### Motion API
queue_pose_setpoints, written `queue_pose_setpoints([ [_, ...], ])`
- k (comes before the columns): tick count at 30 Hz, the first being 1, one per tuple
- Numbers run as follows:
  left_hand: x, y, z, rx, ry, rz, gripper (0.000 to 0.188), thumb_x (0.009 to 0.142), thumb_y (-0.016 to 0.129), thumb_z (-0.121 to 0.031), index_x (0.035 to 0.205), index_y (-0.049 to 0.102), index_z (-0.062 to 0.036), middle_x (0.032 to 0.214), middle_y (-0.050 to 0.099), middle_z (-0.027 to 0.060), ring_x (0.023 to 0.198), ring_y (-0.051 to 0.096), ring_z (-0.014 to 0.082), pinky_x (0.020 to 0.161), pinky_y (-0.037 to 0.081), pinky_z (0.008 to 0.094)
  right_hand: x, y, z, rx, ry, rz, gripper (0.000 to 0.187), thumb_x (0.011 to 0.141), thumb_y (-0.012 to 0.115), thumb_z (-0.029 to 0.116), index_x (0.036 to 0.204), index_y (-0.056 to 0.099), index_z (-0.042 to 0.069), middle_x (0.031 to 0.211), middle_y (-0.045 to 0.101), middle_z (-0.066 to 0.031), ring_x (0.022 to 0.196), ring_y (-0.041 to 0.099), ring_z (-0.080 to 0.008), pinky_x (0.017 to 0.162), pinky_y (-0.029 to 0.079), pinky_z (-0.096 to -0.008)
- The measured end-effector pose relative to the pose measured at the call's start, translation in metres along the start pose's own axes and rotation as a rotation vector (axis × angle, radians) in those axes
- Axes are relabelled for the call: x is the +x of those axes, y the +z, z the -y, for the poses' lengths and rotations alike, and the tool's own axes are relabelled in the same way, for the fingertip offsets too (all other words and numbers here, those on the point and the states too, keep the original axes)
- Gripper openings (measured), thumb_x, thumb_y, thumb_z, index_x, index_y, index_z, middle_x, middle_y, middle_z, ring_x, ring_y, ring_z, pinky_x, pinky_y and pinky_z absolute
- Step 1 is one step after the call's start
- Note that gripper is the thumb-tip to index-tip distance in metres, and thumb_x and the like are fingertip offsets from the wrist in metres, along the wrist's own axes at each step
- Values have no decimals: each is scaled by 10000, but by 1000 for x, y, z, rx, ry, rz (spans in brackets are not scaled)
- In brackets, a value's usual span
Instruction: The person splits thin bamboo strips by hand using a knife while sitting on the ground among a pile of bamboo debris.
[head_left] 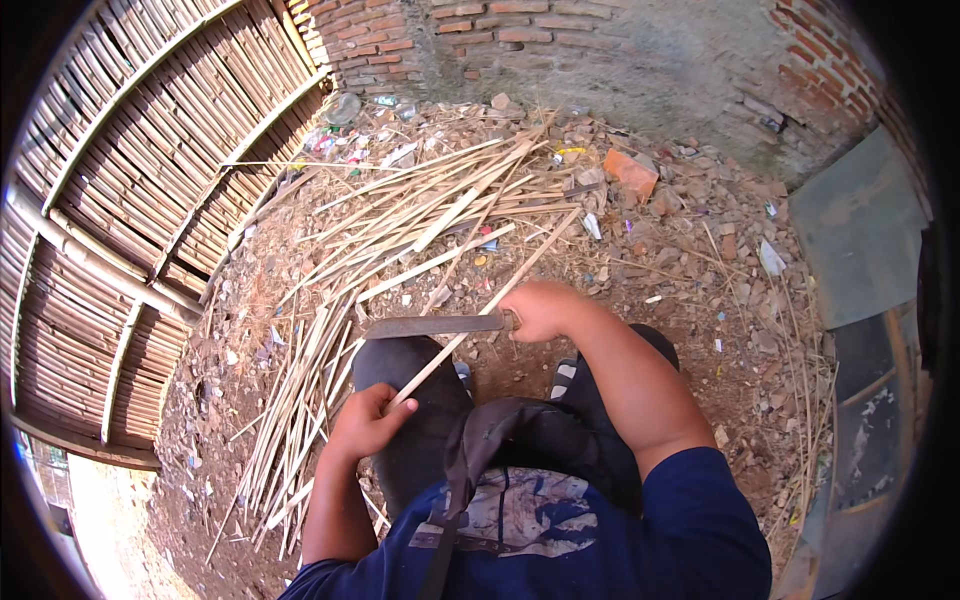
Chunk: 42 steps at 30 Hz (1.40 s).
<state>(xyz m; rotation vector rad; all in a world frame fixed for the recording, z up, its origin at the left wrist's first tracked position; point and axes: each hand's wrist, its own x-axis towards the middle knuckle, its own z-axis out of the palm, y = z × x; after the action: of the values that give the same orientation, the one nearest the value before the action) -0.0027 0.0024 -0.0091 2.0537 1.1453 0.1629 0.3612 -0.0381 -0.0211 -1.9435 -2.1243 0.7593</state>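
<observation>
My left hand is closed on the near end of a long thin bamboo strip, just above my left knee. From there the strip slants up and away to the right. In my right hand is the handle of a machete, its broad dark blade pointing left and lying across the strip. The blade seems to touch the strip near the handle, with its tip above my left thigh. Beyond my knees lies a loose heap of split bamboo strips, and more strips fan out along my left side.
A bamboo-slat wall stands on the left, and a brick and plaster wall closes off the far side. Rubble, an orange brick and bits of litter cover the dirt floor. Grey sheets lean at the right.
</observation>
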Motion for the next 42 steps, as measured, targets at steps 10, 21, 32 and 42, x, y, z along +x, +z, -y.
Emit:
queue_pose_setpoints([
  [10,0,5,4,-32,51,-53,393,916,770,-370,819,636,-13,609,541,62,586,489,147,558,423,355,-10,-18,-54,194,253,-218,459,768,799,307,1126,705,35,1037,714,-220,1013,689,-378,879,543,-457],
  [21,-1,1,1,6,32,-45,401,918,764,-380,827,643,-9,612,553,89,584,511,171,566,432,372,-1,-3,-10,6,55,-39,382,774,786,310,1061,712,69,940,713,-193,929,699,-374,807,554,-473],
  [32,-1,3,-2,-26,4,-56,381,914,768,-362,818,643,-15,616,549,70,592,502,149,562,423,359,-16,-27,-42,155,261,-136,415,780,768,293,1135,715,85,982,724,-173,936,701,-346,826,550,-451],
  [42,-2,1,-3,0,-1,-44,385,918,762,-371,828,649,-15,619,559,79,592,520,160,568,433,362,-3,-11,1,-45,89,47,387,776,736,243,1136,718,101,987,731,-173,963,713,-345,834,566,-462],
])
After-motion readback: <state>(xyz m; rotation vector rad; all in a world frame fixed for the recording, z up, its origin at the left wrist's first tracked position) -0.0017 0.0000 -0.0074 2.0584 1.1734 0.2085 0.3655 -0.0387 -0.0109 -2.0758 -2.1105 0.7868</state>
